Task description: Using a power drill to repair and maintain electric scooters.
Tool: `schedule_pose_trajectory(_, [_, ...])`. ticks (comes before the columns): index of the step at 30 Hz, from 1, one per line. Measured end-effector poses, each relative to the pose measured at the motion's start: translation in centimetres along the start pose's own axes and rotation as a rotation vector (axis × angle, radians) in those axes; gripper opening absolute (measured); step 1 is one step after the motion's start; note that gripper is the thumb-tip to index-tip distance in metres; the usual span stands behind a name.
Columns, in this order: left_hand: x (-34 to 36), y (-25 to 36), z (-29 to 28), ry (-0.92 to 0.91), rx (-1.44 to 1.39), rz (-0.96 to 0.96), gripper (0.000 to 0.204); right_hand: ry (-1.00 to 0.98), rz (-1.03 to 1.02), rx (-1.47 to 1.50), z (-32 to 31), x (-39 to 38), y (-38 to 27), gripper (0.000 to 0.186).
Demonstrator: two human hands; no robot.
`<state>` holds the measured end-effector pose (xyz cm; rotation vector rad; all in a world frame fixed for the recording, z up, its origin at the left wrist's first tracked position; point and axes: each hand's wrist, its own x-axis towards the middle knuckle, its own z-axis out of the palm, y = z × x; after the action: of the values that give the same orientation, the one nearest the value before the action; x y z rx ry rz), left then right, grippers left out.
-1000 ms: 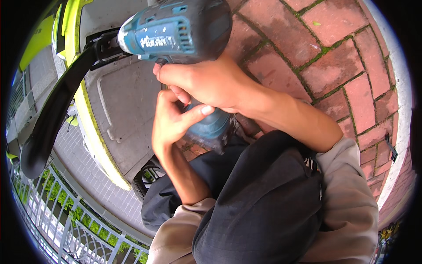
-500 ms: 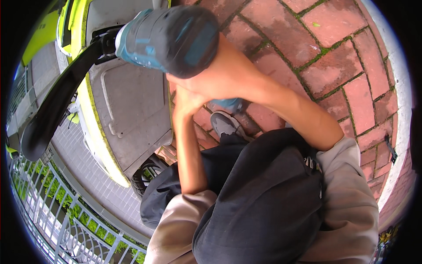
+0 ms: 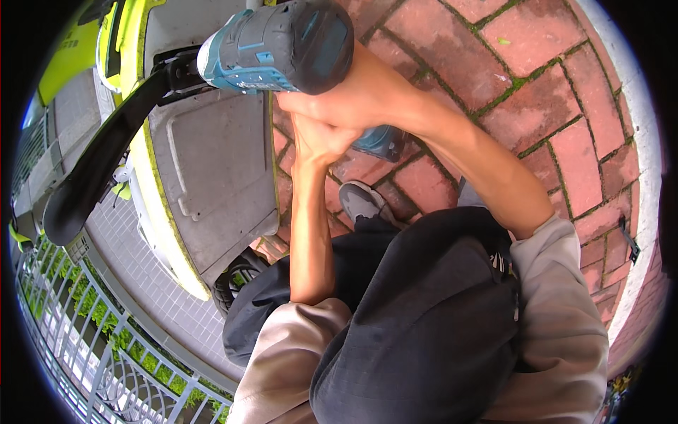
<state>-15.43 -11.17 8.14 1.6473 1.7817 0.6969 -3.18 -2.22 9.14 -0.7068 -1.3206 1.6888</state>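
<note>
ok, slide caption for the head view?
Two-handed grip on a teal cordless driver, nose at a black hinged lever.

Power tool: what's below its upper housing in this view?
Below the upper housing show the right hand, the left hand and the tool's blue base. The handle in between is covered by the hands.

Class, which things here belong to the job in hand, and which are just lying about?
Job in hand:
Blue-and-black cordless driver, held in the right hand; left hand close by
Curved black arm and its bracket, beside the driver
Lime-edged grey panel

Just about:
Green leaf on brick paving
Small black object
Metal railing
</note>
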Motion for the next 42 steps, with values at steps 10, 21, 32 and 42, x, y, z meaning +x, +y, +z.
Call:
schedule_pose_trajectory(10, [1.3,-0.2,0.0,0.101,-0.061,0.087,0.062,-0.059,-0.053,-0.115,-0.2,1.2,-1.1,0.027])
schedule_pose_trajectory(21, [1.0,-1.6,-0.4,0.061,-0.027,0.040,0.066,-0.035,-0.134,-0.112,0.4,1.3,-0.7,0.024])
schedule_pose_trajectory(32, [1.2,-1.2,-0.4,0.035,0.102,0.022,0.057,-0.044,-0.146,-0.103,-0.1,1.5,0.0,0.023])
schedule_pose_trajectory(42, [0.2,2.6,-0.4,-0.138,-0.027,-0.126,0.038,-0.023,0.020,0.227,-1.5,-2.7,-0.1,0.034])
